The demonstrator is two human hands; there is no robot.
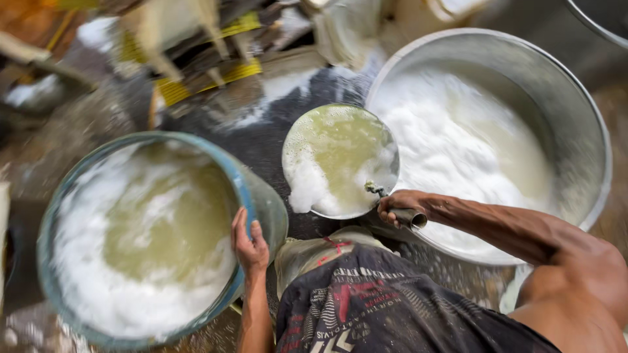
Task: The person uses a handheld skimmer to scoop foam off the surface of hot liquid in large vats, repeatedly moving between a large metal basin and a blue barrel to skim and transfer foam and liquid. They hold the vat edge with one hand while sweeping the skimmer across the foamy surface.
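Dark printed shorts (379, 307) filled the bottom centre of the frame, nearest the lens, with a pale cloth (314, 252) bunched at their upper edge. Just left of them the left hand (248, 243) was curled over the rim of a blue-edged tub (140, 238), fingers hooked inside and thumb outside, gripping the wall. That tub took up the lower left and held yellowish-green liquid ringed with white foam.

At centre right the right hand (399, 208) was closed around the short metal handle of a round scoop pan (340, 160). It held the pan roughly level in the middle of the frame, between the two big vessels, above the dark wet ground (261, 144). Inside the pan was the same greenish liquid, with foam gathered along its lower left and right edges.

A large metal basin (575, 111) occupied the right side, its contents mostly white froth over pale liquid; the bare forearm crossed its near rim. Blurred yellow and pale clutter (196, 59) lay across the upper left.
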